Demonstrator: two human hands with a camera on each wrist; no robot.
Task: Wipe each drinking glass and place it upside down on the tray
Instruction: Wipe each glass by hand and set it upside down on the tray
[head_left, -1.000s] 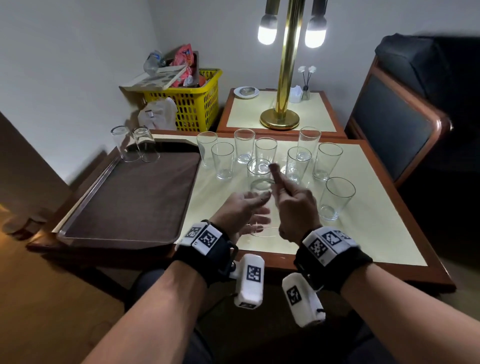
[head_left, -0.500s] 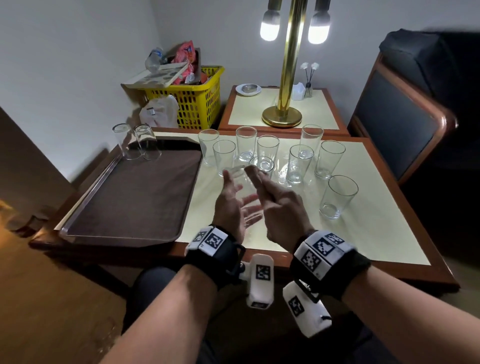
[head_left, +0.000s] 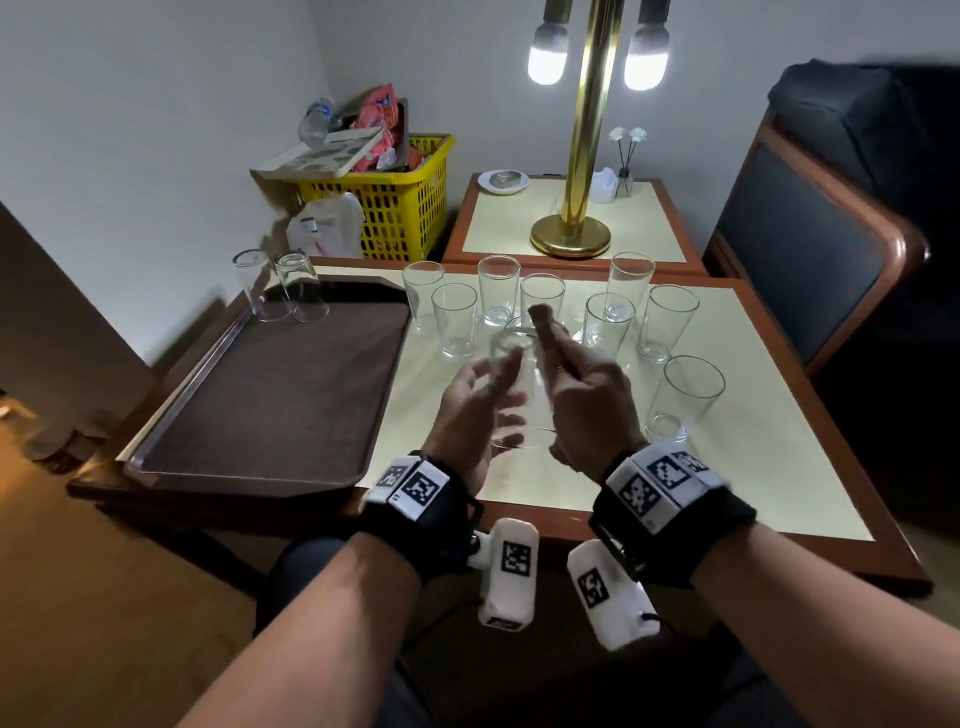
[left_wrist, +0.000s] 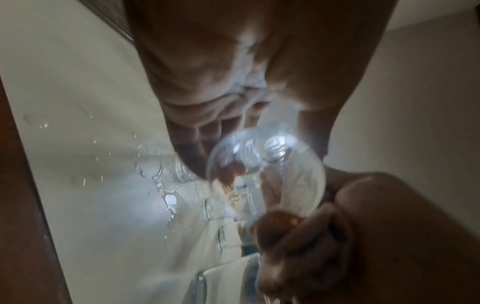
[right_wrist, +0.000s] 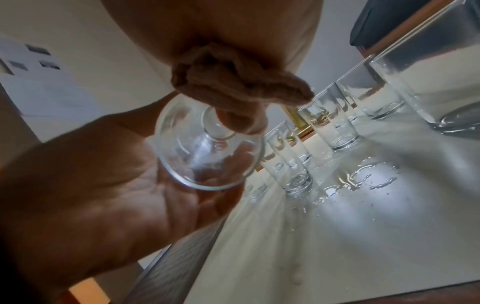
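Worktop: wet near my hands.
Tray: on my left, two glasses upside down on it.
My left hand: fingers loosely round the glass, held above the worktop.
My right hand: squeezing a brown cloth against the glass.

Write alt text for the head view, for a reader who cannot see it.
Two hands hold a clear drinking glass over a cream-topped table: the left hand cradles it, and the right hand grips a brown cloth against it. Upright glasses stand behind; two inverted glasses sit on a brown tray.
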